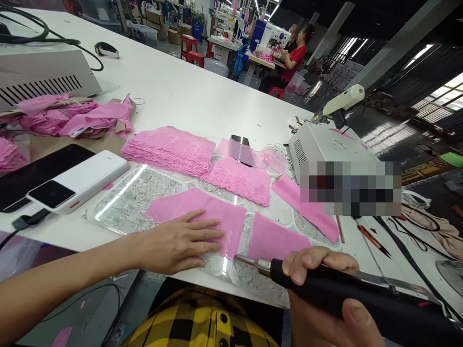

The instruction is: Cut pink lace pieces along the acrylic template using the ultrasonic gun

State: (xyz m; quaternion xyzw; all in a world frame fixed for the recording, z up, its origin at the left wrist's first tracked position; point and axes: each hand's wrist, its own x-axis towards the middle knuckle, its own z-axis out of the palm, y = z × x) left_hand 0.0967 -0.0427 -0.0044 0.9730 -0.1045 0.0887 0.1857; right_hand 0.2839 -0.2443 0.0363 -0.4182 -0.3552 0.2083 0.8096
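Observation:
My left hand (181, 243) lies flat with its fingers spread on a cut piece of pink fabric (198, 205). Beneath the fabric is a clear, grey-patterned mat (123, 205). My right hand (318, 318) is wrapped round a thick black-handled tool (347, 294). Its narrow metal tip is at the lower right corner of the fabric; whether it touches cannot be told. Just right of the tip lies a second pink piece (277, 236). Beyond my left hand, a pink lace stack (168, 149) stands beside a smaller lace piece (240, 180).
A white power bank (94, 176) and a black phone (47, 168) lie left. Grey machine boxes stand at the left (43, 72) and right (336, 144). Orange-handled snips (372, 238) lie among cables at right. A person in red (294, 62) sits at a sewing machine behind.

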